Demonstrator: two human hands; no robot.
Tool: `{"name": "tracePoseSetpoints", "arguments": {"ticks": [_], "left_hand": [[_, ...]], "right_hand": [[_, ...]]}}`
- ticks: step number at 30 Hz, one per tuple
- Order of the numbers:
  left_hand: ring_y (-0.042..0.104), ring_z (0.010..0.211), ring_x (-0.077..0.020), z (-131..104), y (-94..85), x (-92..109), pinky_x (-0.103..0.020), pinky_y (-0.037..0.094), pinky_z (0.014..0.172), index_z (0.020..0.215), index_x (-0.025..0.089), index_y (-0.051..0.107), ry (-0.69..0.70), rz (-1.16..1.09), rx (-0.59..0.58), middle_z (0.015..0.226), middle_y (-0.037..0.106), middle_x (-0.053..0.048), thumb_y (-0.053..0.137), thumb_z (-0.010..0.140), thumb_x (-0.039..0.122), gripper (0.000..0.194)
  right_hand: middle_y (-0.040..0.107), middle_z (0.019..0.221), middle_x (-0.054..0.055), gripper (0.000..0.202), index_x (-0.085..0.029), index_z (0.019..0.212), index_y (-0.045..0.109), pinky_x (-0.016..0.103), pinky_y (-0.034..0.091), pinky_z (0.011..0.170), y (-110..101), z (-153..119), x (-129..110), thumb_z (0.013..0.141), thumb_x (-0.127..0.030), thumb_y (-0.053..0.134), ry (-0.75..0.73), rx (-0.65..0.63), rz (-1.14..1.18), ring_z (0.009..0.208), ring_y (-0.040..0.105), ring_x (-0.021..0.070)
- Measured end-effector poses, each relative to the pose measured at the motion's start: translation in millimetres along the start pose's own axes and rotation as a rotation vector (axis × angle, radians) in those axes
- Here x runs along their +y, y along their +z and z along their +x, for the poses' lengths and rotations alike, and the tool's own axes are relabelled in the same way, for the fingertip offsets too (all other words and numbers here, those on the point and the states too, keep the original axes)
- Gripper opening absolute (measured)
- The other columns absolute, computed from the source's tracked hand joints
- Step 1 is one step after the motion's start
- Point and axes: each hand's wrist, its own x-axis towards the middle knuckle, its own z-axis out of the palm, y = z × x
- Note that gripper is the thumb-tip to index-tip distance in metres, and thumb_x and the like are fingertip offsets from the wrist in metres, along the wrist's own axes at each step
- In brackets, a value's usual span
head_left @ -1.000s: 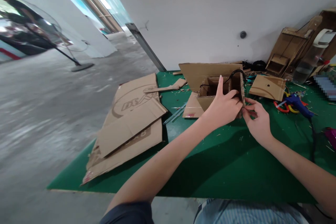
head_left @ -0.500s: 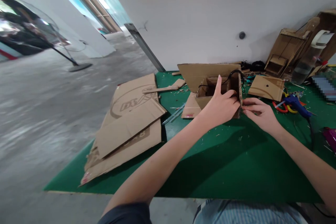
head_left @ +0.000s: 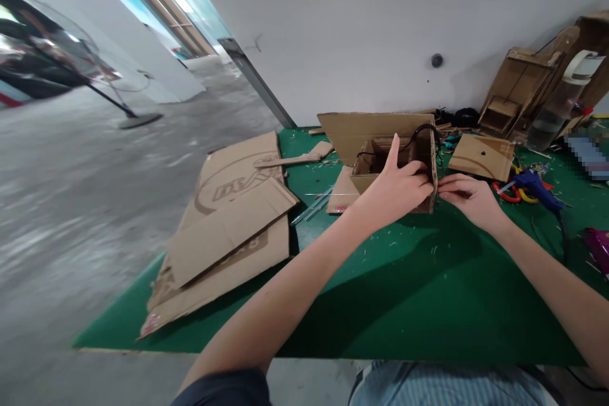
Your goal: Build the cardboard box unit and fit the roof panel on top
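- So the right hand (head_left: 476, 202) is the main mover since a second ago: its fingers are lying flatter and closer together now, and the whole scene is drifting a touch left in view.
- Left hand (head_left: 398, 189) is keeping its pose — index finger sticking up, the other fingers bending down inside the right wall of the open cardboard box (head_left: 364, 183). Can't tell if it's actually gripping, the fingertips are hiding.
- Right hand is staying narrow, fingertips touching the outside of that same wall. Can't tell if anything small is sitting between them.
- The box is standing on the green worktop (head_left: 404, 304), toward the back, its tall back panel (head_left: 366, 130) rising behind. A black cable (head_left: 422, 128) is looping over its right end.
- Right of the box, a cardboard piece with a hole (head_left: 476, 160) is lying behind the right hand, and a blue glue gun (head_left: 542, 189) is resting by the scissors with yellow and red handles (head_left: 527, 199).
- Off to the left, clear sticks (head_left: 313, 206) are lying between the box and some stacked cardboard sheets (head_left: 228, 228).
- A clear bottle (head_left: 552, 111) is standing at the back right.
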Motion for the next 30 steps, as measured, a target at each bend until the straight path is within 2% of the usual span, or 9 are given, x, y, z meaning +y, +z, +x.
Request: {"name": "tracePoseSetpoints", "arguments": {"ticks": [7, 14, 19, 24, 30], "left_hand": [[0.061, 0.105, -0.0243, 0, -1.1, -2, -0.078, 0.008, 0.121, 0.083, 0.022, 0.072, 0.01, -0.046, 0.007, 0.08, 0.073, 0.0, 0.065, 0.089, 0.011, 0.014], [0.061, 0.103, -0.0227, 0, -0.6, -4, -0.078, 0.008, 0.121, 0.081, 0.023, 0.07, -0.001, -0.049, -0.013, 0.077, 0.071, 0.003, 0.065, 0.085, 0.003, 0.021], [0.061, 0.105, -0.023, 0, -1.0, -6, -0.079, 0.008, 0.12, 0.085, 0.023, 0.071, 0.001, -0.032, -0.04, 0.079, 0.072, 0.003, 0.065, 0.088, 0.007, 0.018], [0.062, 0.106, -0.0222, 1, -1.2, -7, -0.076, 0.005, 0.122, 0.086, 0.023, 0.071, 0.0, -0.051, -0.033, 0.082, 0.074, 0.003, 0.065, 0.087, 0.004, 0.02], [0.065, 0.101, -0.0211, 2, -1.7, -6, -0.072, -0.003, 0.123, 0.078, 0.021, 0.071, -0.013, -0.104, -0.007, 0.077, 0.073, 0.002, 0.064, 0.084, 0.0, 0.023]], "right_hand": [[0.076, 0.09, 0.004, 0.015, -0.027, 0.077, 0.08, 0.037, 0.059, 0.08, 4, 1, 3, 0.081, -0.042, 0.077, -0.038, 0.013, 0.053, 0.084, 0.071, 0.0193], [0.073, 0.088, 0.005, 0.029, -0.026, 0.069, 0.077, 0.039, 0.059, 0.08, -2, 12, 2, 0.071, -0.053, 0.083, 0.016, -0.073, 0.095, 0.084, 0.069, 0.0202], [0.074, 0.091, 0.004, 0.025, -0.026, 0.075, 0.079, 0.038, 0.059, 0.08, -11, 19, -1, 0.074, -0.051, 0.08, 0.095, -0.19, 0.092, 0.083, 0.07, 0.0192], [0.073, 0.086, 0.003, 0.027, -0.024, 0.072, 0.076, 0.037, 0.056, 0.076, -9, 23, -3, 0.072, -0.051, 0.08, 0.11, -0.187, 0.076, 0.079, 0.068, 0.019], [0.071, 0.081, 0.002, 0.028, -0.021, 0.071, 0.072, 0.037, 0.055, 0.076, -4, 24, 0, 0.069, -0.048, 0.082, 0.21, -0.188, 0.132, 0.075, 0.067, 0.0184]]}}
